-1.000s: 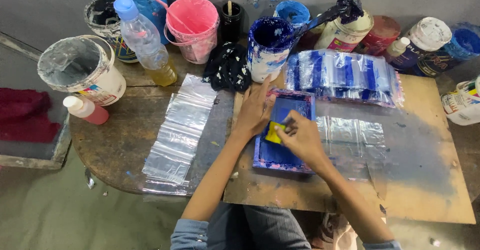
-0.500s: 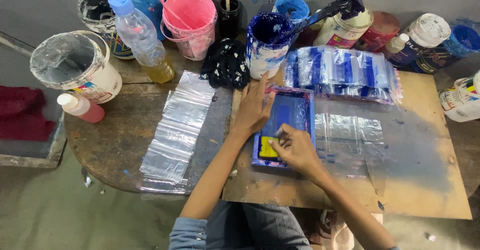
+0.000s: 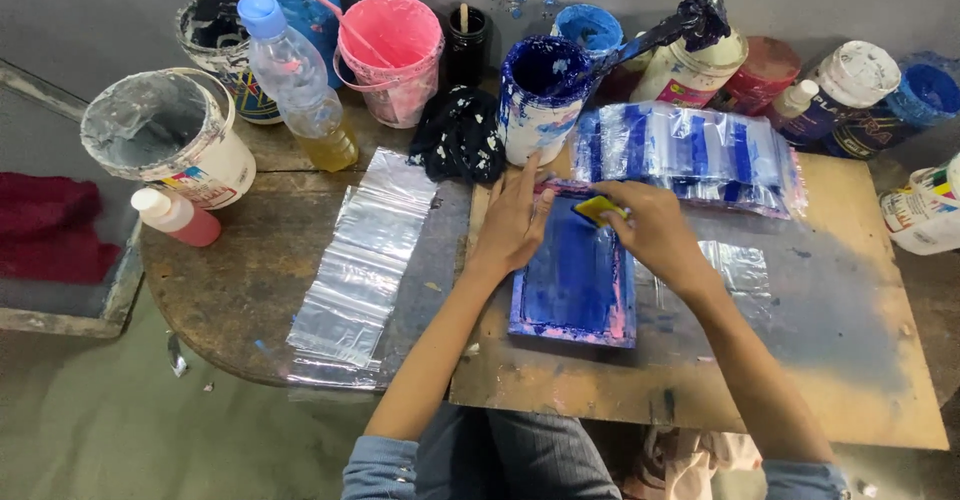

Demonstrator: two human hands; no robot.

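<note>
Now, 2 hands at a small blue-inked rectangular printing frame [image 3: 572,285].
Left hand [image 3: 515,222] lies flat, fingers spread, on the frame's edge; right hand [image 3: 655,232] grips a yellow squeegee [image 3: 597,209].

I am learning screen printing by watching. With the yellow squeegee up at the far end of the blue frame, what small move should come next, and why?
Probably draw the yellow squeegee toward the body along the blue screen frame. The right hand holds it at the far edge, and the left hand presses the frame's left side steady.
</note>
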